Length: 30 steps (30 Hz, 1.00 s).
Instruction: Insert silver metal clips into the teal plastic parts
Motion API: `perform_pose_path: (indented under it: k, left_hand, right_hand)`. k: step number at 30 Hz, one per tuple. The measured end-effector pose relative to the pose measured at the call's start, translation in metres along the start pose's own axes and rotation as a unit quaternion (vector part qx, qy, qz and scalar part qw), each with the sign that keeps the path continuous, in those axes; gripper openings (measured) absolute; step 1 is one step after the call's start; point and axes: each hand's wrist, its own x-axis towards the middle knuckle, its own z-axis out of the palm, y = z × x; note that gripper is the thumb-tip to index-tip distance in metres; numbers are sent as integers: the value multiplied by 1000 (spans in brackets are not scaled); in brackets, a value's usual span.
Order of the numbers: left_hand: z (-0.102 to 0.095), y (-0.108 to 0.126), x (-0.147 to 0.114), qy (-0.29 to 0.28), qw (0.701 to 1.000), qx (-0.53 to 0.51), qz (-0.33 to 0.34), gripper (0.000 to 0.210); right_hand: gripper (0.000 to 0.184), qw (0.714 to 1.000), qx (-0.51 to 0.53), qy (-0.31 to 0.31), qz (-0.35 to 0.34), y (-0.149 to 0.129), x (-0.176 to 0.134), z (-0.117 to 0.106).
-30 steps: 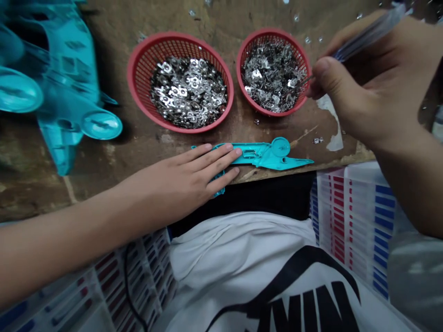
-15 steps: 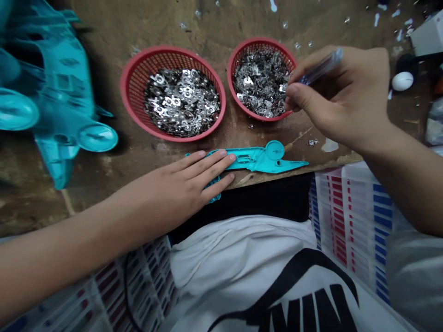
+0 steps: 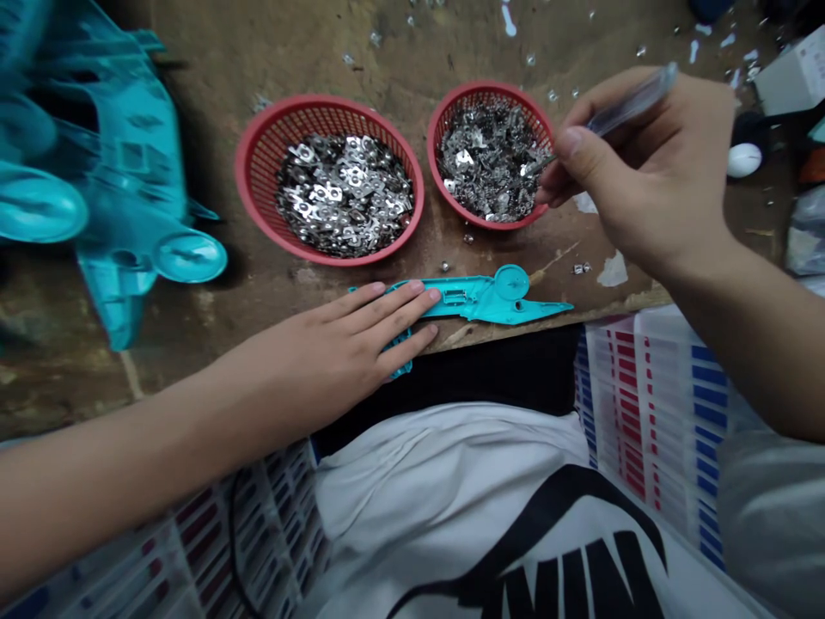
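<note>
My left hand [image 3: 335, 344] lies flat with fingers stretched out over the left end of a teal plastic part [image 3: 477, 297], near the table's front edge. That part has a round disc, a pointed right end and a small metal piece in a slot; its left end is mostly hidden under the fingers. My right hand [image 3: 657, 163] is closed around a slim clear-handled screwdriver [image 3: 635, 99]. Its thin metal tip points left, over the right edge of a small red basket [image 3: 441, 193] full of small shiny metal pieces [image 3: 483, 159].
A larger red basket [image 3: 248, 206] of flat metal plates [image 3: 351, 193] stands to the left. Big teal plastic parts [image 3: 129, 189] are piled at the far left. Loose metal bits are scattered on the wooden table [image 3: 309, 52]. A white box [image 3: 796, 77] is at the right; plastic crates [image 3: 644, 404] flank my lap.
My right hand has drawn slightly right and up with the screwdriver, and its metal tip now shows by the small basket. My left hand stays on the teal part.
</note>
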Motion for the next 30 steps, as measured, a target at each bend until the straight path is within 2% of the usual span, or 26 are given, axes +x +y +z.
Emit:
perform_pose_path:
  k: [3,5,7,11,15,19,21,24,26,30]
  left_hand:
    - [-2,0,0,1,1000,-6,5,81]
    - [-3,-1,0,-5,1000,0,6,79]
    - [-2,0,2,-8,1000,0,7,74]
    - [2,5,4,-14,999,-40,26,68]
    - [6,10,2,-24,997,-64,27,64]
    - [7,8,-2,-13,997,-61,54,60]
    - [8,7,-2,-8,997,-60,57,59]
    - [9,5,-3,-5,996,-58,63,61]
    - [9,5,-3,-11,996,-55,67,63]
    - [7,3,-1,-19,996,-49,70,60]
  right_hand:
    - [61,996,-57,-58,-24,3,1,-4]
    - [66,990,-87,-107,-15,4,2,-9]
    - [62,979,-131,-155,-26,1,3,-13]
    - [50,942,-193,-258,-97,-20,-5,-15]
    - [34,887,-198,-407,-86,-29,-29,-3]
    - [50,860,-232,-445,-89,-8,-51,15]
    - [55,825,-289,-482,-63,-3,-55,21]
    - [59,757,-379,-532,-35,-10,-54,28]
    - [57,727,-416,-546,-27,-19,-49,29]
    - [43,703,-458,-544,-24,-32,-39,29]
